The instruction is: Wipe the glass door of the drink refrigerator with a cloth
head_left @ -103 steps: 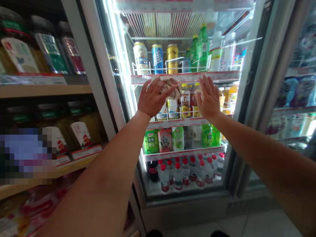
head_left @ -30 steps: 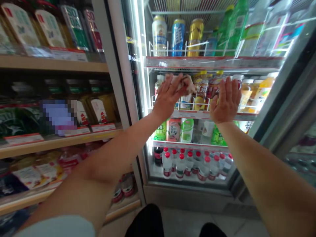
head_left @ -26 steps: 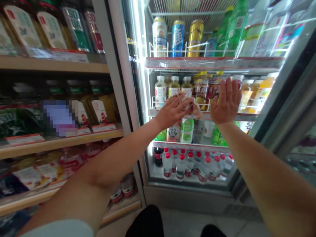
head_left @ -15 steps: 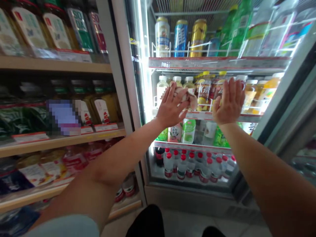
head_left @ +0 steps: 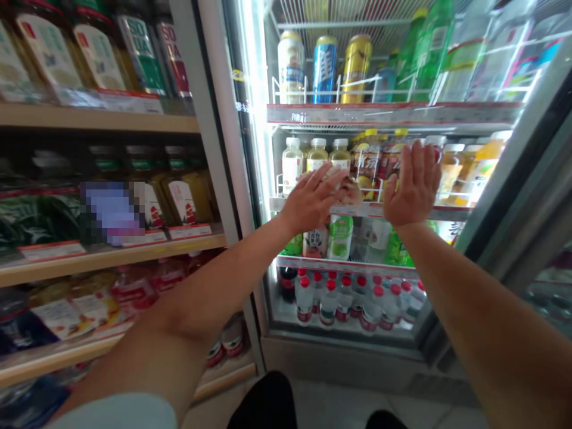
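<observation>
A closed glass door [head_left: 313, 333] fronts a lit drinks fridge. My left hand [head_left: 309, 201] lies over a crumpled beige cloth [head_left: 351, 192], pressing it against the glass with fingers stretched out. Part of the cloth sticks out past my fingertips on the right; the rest is hidden under the hand. Flat against the same pane, further right, rests my right hand [head_left: 412, 189], fingers up and thumb apart, holding nothing. Behind the glass, tea bottles [head_left: 369, 161] and white-capped bottles [head_left: 292, 161] stand on the shelf at hand height.
Cans [head_left: 325, 68] and green bottles [head_left: 433, 47] fill the shelf above. Red-capped water bottles [head_left: 330, 301] crowd the bottom. To the left is an open wooden shelf unit [head_left: 102, 119] stocked with bottles. A dark door frame [head_left: 518, 202] runs along the right.
My left hand has slid a little downward on the glass, and the cloth has moved down with it. My right hand stays in place. The view has shifted very slightly.
</observation>
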A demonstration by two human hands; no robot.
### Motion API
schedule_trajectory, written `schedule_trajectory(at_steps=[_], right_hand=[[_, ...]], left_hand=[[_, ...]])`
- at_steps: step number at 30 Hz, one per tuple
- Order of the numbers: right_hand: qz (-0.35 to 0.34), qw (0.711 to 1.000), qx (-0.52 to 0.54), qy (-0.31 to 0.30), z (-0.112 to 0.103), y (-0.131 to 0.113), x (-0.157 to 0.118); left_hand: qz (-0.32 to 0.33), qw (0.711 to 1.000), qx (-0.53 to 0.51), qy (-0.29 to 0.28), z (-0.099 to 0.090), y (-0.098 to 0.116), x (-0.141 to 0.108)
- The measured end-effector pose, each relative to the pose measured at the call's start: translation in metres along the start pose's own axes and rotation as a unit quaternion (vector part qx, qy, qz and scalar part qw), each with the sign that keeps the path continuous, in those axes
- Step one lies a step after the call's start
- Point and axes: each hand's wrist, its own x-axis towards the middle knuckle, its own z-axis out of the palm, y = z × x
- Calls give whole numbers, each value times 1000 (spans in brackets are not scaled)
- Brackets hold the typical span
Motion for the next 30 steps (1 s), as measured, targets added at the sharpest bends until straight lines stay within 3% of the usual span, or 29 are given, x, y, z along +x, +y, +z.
schedule_trajectory(at_steps=[3, 9, 12, 15, 19, 22, 25, 28, 30], right_hand=[[-2, 1000, -5, -6, -3, -2, 1], [2, 1000, 3, 2, -4, -5, 1], [-1, 1000, 7, 2, -3, -4, 1], [2, 1000, 10, 0, -3, -4, 0], [-6, 1000, 8, 3, -4, -3, 1], [-8, 1000, 3, 14, -4, -4, 1], [-4, 1000, 1, 10, -4, -5, 0], [-8, 1000, -8, 8, -3, -3, 0], [-17, 1000, -18, 16, -1, -1, -1]], left_hand=[[24, 1000, 6, 0, -1, -3, 1], [-39, 996, 0, 84, -7, -41, 29], [-12, 997, 7, 82, 0, -33, 17], [32, 998, 26, 45, 6, -15, 2], [52, 998, 35, 26, 1, -17, 11], [5, 996, 46, 71, -6, -26, 27], [-42, 993, 41, 102, -6, -17, 25], [33, 998, 15, 47, 0, -2, 12], [80, 997, 0, 18, 3, -4, 9]])
